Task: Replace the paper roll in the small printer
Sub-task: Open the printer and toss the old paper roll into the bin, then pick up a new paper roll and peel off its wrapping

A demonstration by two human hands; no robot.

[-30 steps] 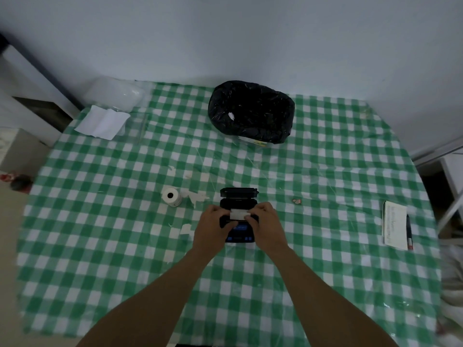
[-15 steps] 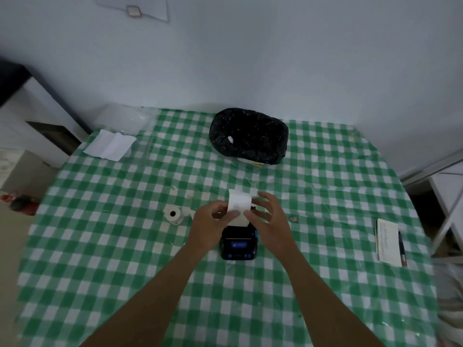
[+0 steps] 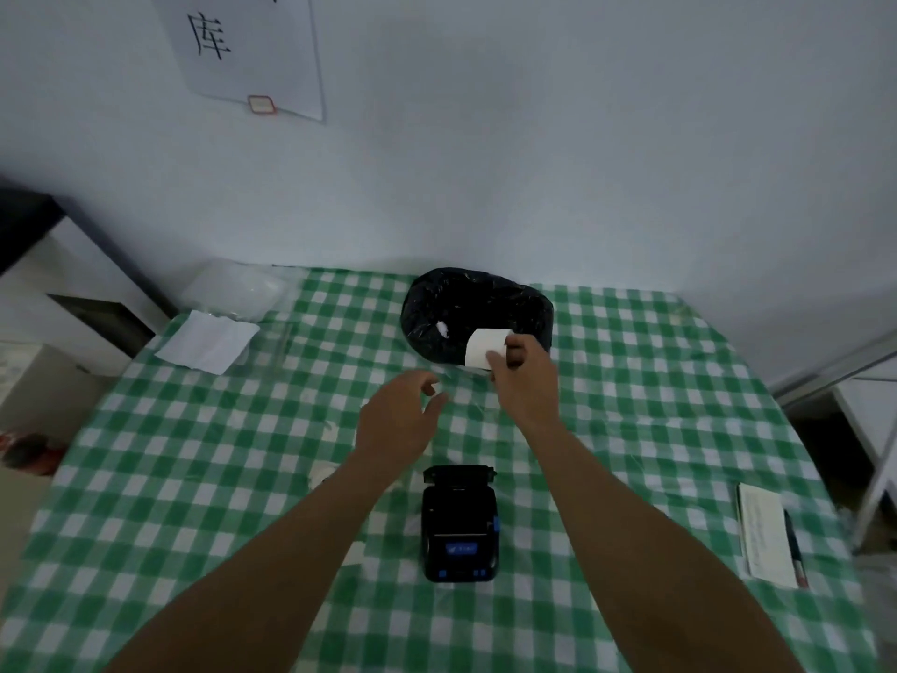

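Note:
The small black printer (image 3: 459,524) lies on the green checked tablecloth (image 3: 194,478) near me, its lid flipped open at the far end and a blue screen lit. My right hand (image 3: 522,381) pinches a white strip of paper (image 3: 485,348) at the rim of the black-lined bin (image 3: 478,313). My left hand (image 3: 400,420) hovers over the cloth with its fingers spread, holding nothing. A white paper roll (image 3: 321,474) peeks out from behind my left forearm, left of the printer.
A notepad with a pen (image 3: 769,534) lies at the right edge of the table. A folded white sheet (image 3: 208,341) and a clear plastic bag (image 3: 238,289) sit at the far left corner. A paper notice (image 3: 252,51) hangs on the wall.
Both hands left the printer. My right hand carried the paper strip away from it to the bin's rim, and my left hand let go and opened. The view tilted upward.

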